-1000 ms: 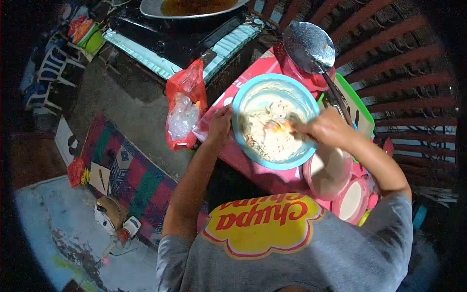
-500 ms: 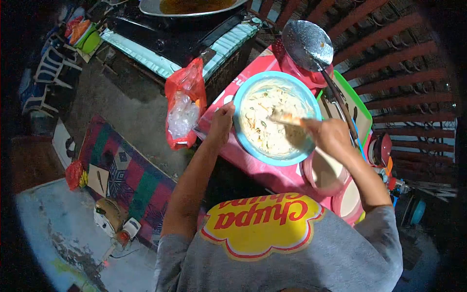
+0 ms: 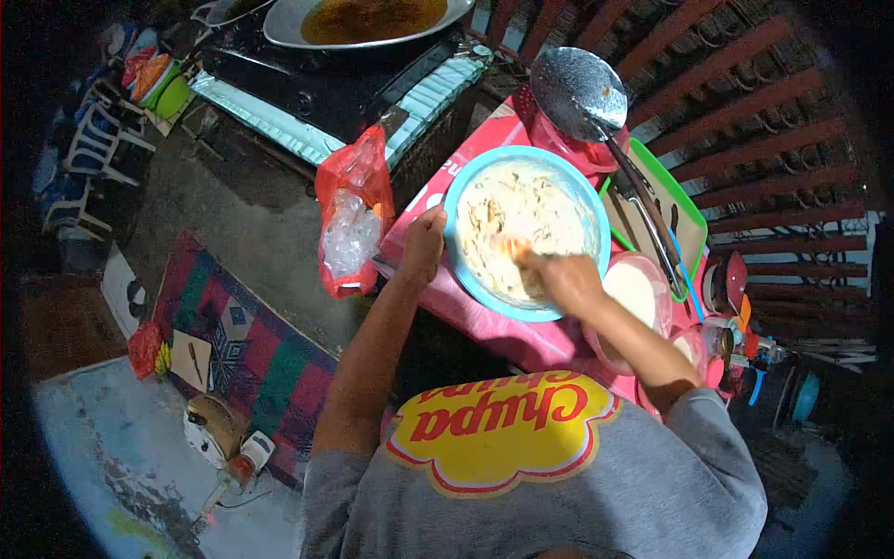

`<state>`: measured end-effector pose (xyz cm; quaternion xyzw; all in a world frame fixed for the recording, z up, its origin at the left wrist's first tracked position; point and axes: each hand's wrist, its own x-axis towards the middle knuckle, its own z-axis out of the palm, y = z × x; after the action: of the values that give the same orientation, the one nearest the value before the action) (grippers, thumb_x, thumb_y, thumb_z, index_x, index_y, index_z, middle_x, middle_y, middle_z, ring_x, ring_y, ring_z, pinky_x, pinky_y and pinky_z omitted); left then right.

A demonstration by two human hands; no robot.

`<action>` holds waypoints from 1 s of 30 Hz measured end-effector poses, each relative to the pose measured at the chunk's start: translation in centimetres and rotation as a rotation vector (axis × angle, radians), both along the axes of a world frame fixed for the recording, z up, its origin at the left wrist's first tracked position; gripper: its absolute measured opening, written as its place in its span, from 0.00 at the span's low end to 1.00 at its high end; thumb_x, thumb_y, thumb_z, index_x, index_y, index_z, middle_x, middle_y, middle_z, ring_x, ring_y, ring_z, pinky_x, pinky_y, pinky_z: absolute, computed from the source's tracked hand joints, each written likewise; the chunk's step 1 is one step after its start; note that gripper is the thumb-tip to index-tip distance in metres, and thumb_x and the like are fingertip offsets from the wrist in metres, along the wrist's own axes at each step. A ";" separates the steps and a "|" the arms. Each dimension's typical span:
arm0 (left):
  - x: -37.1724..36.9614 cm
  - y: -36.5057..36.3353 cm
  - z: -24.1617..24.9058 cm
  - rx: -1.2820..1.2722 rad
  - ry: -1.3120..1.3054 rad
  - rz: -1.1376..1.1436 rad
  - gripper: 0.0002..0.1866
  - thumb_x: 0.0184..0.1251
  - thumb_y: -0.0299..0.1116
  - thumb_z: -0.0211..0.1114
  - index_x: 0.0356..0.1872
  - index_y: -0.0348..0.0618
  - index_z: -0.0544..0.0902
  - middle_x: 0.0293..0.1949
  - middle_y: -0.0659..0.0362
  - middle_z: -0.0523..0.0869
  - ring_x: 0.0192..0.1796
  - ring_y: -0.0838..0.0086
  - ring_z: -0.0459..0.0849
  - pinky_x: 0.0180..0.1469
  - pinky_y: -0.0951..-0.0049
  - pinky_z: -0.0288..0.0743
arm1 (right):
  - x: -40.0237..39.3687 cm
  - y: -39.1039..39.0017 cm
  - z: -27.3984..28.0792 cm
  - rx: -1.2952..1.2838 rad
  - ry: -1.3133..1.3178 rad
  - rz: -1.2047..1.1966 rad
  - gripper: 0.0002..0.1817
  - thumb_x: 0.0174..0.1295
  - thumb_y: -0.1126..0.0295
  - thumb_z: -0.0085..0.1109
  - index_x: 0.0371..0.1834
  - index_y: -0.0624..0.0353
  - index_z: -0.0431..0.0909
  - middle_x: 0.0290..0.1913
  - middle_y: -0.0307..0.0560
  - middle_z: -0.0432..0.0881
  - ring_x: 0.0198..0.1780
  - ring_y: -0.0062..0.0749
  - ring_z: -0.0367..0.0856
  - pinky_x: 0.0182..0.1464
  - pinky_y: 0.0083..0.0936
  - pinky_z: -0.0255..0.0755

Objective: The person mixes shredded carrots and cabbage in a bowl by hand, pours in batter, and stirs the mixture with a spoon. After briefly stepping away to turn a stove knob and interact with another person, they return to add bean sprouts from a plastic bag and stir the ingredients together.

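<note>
A light blue bowl (image 3: 458, 265) on the pink-covered table holds a pale, thick batter (image 3: 549, 219) with shreds mixed in. My left hand (image 3: 426, 244) grips its left rim. Over the lower middle of the bowl, my right hand (image 3: 563, 281) is closed round a wooden spoon (image 3: 512, 248), slightly blurred, whose end is in the batter. Just right of the bowl stands a pink container (image 3: 631, 289) with pale contents, partly behind my right forearm.
A large metal skimmer (image 3: 579, 93) rests over a pink basket behind the bowl. Utensils lie in a green tray (image 3: 684, 179) at right. A red plastic bag (image 3: 354, 224) hangs left of the table. A pan of oil (image 3: 372, 20) sits on the stove (image 3: 307, 93).
My right hand has moved left and down across the bowl, taking the spoon through the batter. My left hand stays at the rim. The view has shifted slightly.
</note>
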<state>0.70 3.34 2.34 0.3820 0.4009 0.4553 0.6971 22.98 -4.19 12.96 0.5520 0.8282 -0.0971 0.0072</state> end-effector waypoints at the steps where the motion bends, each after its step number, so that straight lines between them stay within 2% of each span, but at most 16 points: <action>1: -0.1 0.0 0.1 -0.065 0.075 0.004 0.18 0.66 0.32 0.47 0.52 0.34 0.74 0.41 0.60 0.80 0.43 0.79 0.75 0.45 0.79 0.68 | -0.4 -1.1 0.8 0.050 0.023 0.026 0.11 0.57 0.59 0.49 0.39 0.47 0.77 0.19 0.49 0.78 0.20 0.44 0.78 0.21 0.40 0.68; 3: -0.1 -0.5 -0.1 -0.140 0.148 -0.004 0.18 0.66 0.32 0.47 0.52 0.34 0.74 0.42 0.60 0.80 0.43 0.79 0.75 0.45 0.79 0.68 | 1.3 -2.0 3.5 -0.107 -0.155 -0.038 0.11 0.58 0.58 0.50 0.41 0.46 0.76 0.19 0.48 0.78 0.21 0.46 0.78 0.22 0.40 0.69; 4: -0.2 -0.5 -0.3 -0.071 0.096 0.003 0.18 0.66 0.33 0.48 0.53 0.34 0.74 0.43 0.60 0.79 0.43 0.79 0.75 0.45 0.79 0.68 | 1.9 -1.9 5.6 -0.153 -0.087 -0.233 0.12 0.57 0.61 0.51 0.43 0.43 0.79 0.20 0.51 0.77 0.24 0.46 0.79 0.26 0.40 0.69; 5: -0.1 -0.5 -0.5 -0.001 0.045 0.016 0.18 0.67 0.34 0.49 0.53 0.35 0.74 0.44 0.60 0.79 0.43 0.79 0.75 0.45 0.79 0.69 | 3.1 -1.2 7.8 -0.125 -0.105 -0.215 0.12 0.59 0.59 0.51 0.43 0.43 0.79 0.21 0.52 0.78 0.24 0.46 0.79 0.26 0.39 0.70; 9: 1.0 -2.2 -3.4 -0.189 0.051 0.227 0.20 0.67 0.37 0.52 0.55 0.36 0.73 0.45 0.61 0.79 0.44 0.79 0.75 0.46 0.78 0.69 | 7.1 3.0 2.3 0.041 -0.087 -0.474 0.12 0.57 0.58 0.52 0.39 0.45 0.81 0.23 0.50 0.80 0.24 0.45 0.80 0.28 0.39 0.72; 11: 1.0 -2.1 -3.5 -0.132 -0.015 0.205 0.21 0.67 0.39 0.53 0.56 0.37 0.72 0.46 0.62 0.78 0.44 0.80 0.74 0.47 0.79 0.68 | 5.4 4.9 -2.7 -0.157 0.249 -0.546 0.14 0.56 0.59 0.50 0.41 0.47 0.80 0.25 0.53 0.81 0.28 0.47 0.80 0.32 0.41 0.72; 15: 0.6 -2.4 0.0 -0.113 -0.021 0.153 0.20 0.68 0.38 0.52 0.56 0.37 0.72 0.46 0.61 0.78 0.45 0.81 0.74 0.47 0.79 0.68 | 2.3 1.9 0.3 -0.159 0.250 -0.408 0.14 0.56 0.59 0.50 0.42 0.48 0.79 0.26 0.51 0.81 0.28 0.46 0.80 0.32 0.39 0.72; 17: 0.9 -2.9 1.6 -0.104 0.154 0.196 0.19 0.69 0.38 0.51 0.54 0.37 0.73 0.43 0.60 0.79 0.42 0.80 0.75 0.44 0.80 0.70 | 3.3 -0.2 2.1 -0.109 0.052 -0.215 0.13 0.56 0.56 0.52 0.41 0.45 0.79 0.24 0.47 0.81 0.25 0.43 0.79 0.28 0.37 0.72; 19: 0.9 -4.4 1.7 -0.200 0.150 0.191 0.18 0.69 0.37 0.50 0.54 0.36 0.73 0.42 0.60 0.79 0.41 0.79 0.76 0.43 0.80 0.70 | 5.2 -0.5 3.6 -0.066 0.115 -0.233 0.14 0.56 0.53 0.53 0.41 0.42 0.80 0.22 0.46 0.80 0.22 0.40 0.79 0.24 0.35 0.70; 20: 0.8 -5.6 1.7 -0.303 0.148 0.181 0.18 0.70 0.37 0.49 0.54 0.36 0.72 0.41 0.59 0.79 0.40 0.78 0.76 0.42 0.79 0.71 | 5.7 0.5 5.0 -0.070 -0.037 -0.310 0.15 0.56 0.51 0.53 0.42 0.42 0.80 0.21 0.48 0.79 0.22 0.39 0.79 0.24 0.35 0.70; 23: 2.8 -10.1 4.0 -0.226 0.170 0.162 0.19 0.70 0.37 0.47 0.57 0.37 0.68 0.42 0.59 0.78 0.39 0.76 0.77 0.41 0.78 0.73 | 9.3 5.0 2.0 -0.016 -0.069 -0.477 0.14 0.58 0.53 0.51 0.40 0.43 0.82 0.27 0.49 0.82 0.27 0.45 0.80 0.30 0.37 0.73; 24: 3.8 -10.9 4.1 -0.269 0.062 0.253 0.20 0.71 0.37 0.47 0.58 0.37 0.66 0.43 0.58 0.77 0.39 0.76 0.77 0.40 0.76 0.73 | 11.0 7.1 -1.2 0.044 -0.039 -0.418 0.15 0.57 0.56 0.54 0.42 0.49 0.81 0.28 0.49 0.82 0.27 0.40 0.82 0.30 0.34 0.74; 26: 4.3 -11.3 1.4 -0.207 0.015 0.375 0.21 0.71 0.36 0.46 0.62 0.39 0.61 0.46 0.58 0.76 0.40 0.76 0.78 0.42 0.75 0.74 | 9.3 10.2 -3.7 -0.213 0.400 -0.450 0.15 0.55 0.59 0.58 0.40 0.56 0.81 0.26 0.45 0.82 0.25 0.30 0.81 0.27 0.28 0.72; 27: 3.9 -11.0 1.5 -0.205 0.015 0.376 0.21 0.71 0.36 0.46 0.62 0.39 0.61 0.46 0.58 0.76 0.40 0.76 0.78 0.42 0.75 0.74 | 8.4 11.3 -5.2 -0.569 0.738 -0.520 0.15 0.55 0.63 0.59 0.41 0.61 0.79 0.27 0.42 0.80 0.25 0.23 0.77 0.29 0.24 0.71; 29: 2.9 -9.6 1.8 -0.221 -0.028 0.256 0.20 0.71 0.36 0.47 0.60 0.40 0.64 0.46 0.59 0.77 0.42 0.78 0.77 0.44 0.77 0.72 | 5.6 11.2 -4.6 -0.446 0.574 -0.301 0.15 0.56 0.64 0.59 0.43 0.60 0.79 0.23 0.37 0.76 0.22 0.18 0.71 0.24 0.24 0.67; 30: 2.4 -9.2 1.4 -0.226 -0.025 0.254 0.20 0.71 0.36 0.47 0.60 0.40 0.64 0.46 0.59 0.77 0.42 0.78 0.77 0.44 0.77 0.72 | 4.8 9.9 -3.4 -0.361 0.560 -0.200 0.14 0.56 0.61 0.57 0.40 0.57 0.80 0.23 0.43 0.79 0.21 0.26 0.74 0.24 0.27 0.68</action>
<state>3.13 -5.81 3.71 0.2416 0.4859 0.4965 0.6775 27.80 5.73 9.59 0.5722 0.7093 -0.3899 -0.1322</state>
